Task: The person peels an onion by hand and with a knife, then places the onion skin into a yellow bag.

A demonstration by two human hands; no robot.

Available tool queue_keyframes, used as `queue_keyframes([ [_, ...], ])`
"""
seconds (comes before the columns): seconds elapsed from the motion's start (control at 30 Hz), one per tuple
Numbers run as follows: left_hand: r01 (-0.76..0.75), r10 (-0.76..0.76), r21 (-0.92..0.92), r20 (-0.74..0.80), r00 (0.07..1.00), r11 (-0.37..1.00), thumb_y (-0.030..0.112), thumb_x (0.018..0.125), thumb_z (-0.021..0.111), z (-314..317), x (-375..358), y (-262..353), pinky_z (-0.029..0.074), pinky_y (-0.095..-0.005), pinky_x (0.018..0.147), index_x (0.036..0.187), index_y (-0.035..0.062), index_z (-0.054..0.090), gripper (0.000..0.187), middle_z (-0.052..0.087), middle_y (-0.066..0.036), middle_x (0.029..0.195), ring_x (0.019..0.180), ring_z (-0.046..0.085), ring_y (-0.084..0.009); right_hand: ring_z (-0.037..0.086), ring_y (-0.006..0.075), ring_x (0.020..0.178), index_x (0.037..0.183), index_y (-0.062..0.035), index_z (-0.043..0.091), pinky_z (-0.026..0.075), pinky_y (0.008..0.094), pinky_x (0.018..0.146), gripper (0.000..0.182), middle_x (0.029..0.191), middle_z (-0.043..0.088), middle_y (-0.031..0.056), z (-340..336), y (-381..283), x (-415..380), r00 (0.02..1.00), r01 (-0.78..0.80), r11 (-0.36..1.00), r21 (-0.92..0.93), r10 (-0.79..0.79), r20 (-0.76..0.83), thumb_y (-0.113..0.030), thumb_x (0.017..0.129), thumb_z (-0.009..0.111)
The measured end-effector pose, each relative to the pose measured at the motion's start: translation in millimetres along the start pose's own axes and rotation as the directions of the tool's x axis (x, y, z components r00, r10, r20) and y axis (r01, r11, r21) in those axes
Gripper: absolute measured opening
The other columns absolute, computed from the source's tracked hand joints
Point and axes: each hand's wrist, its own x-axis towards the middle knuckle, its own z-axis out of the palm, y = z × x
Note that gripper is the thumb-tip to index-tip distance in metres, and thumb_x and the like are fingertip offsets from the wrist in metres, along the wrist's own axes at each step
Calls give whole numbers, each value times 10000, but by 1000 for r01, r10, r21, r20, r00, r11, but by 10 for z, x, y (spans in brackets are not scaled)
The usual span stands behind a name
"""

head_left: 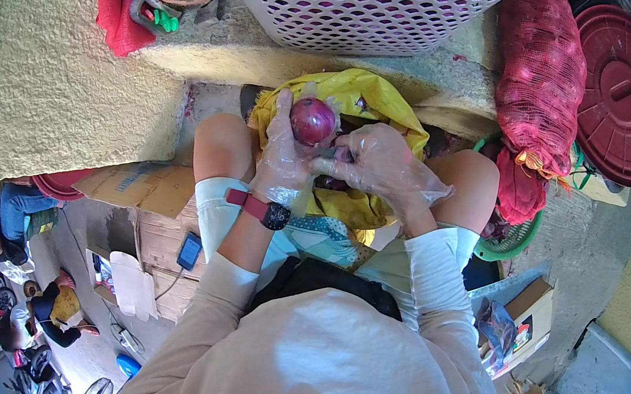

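Left hand (283,142): holds red onion (313,121). Right hand (379,158): just beside, fingers bent, contents unclear. Yellow sack (366,84) edge curves beyond hands. Knees (464,183) bound side room; white basket (318,23) farther ahead.

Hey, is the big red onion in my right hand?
No, the red onion is held in your left hand.

The concrete ledge (246,62) has a rough, yellowish front. On it stands a white perforated basket (341,32); a red mesh sack (541,84) rests at the right, and a red net (117,9) lies at the left. Lower left, brown cardboard (157,250) carries a phone (190,251).
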Motion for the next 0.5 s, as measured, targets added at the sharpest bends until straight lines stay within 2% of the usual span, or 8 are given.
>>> queue_keyframes([
  [0.13,36,-36,-34,1,999,999,563,1042,531,39,-49,41,546,-488,1034,1295,53,563,570,638,-225,1284,1192,646,-356,684,354,669,743,-106,746,515,466,621,631,693,689,139,-52,17,-33,999,43,993,110,-44,1,-735,774,715],
  [0.27,42,-37,-128,40,999,991,528,1048,529,-19,-10,-7,529,-494,1059,1311,48,562,548,618,-231,1328,1238,621,-371,689,354,684,780,-125,767,526,468,631,618,703,702,126,-75,24,-25,994,-35,999,33,38,-104,-740,780,707],
  [0.43,10,-6,-67,56,998,998,446,1042,559,14,-42,29,538,-488,1051,1305,60,575,467,637,-211,1309,1234,623,-371,691,354,689,814,-141,780,533,462,637,620,714,709,123,-101,14,-24,987,-60,997,-49,52,-153,-755,757,718],
  [0.5,12,-9,-57,57,998,998,423,1041,566,22,-54,38,541,-487,1049,1300,66,580,442,644,-205,1301,1227,625,-369,687,364,696,846,-127,788,534,465,644,644,721,707,138,-209,-29,-35,996,-94,996,2,94,-4,-761,745,725],
])
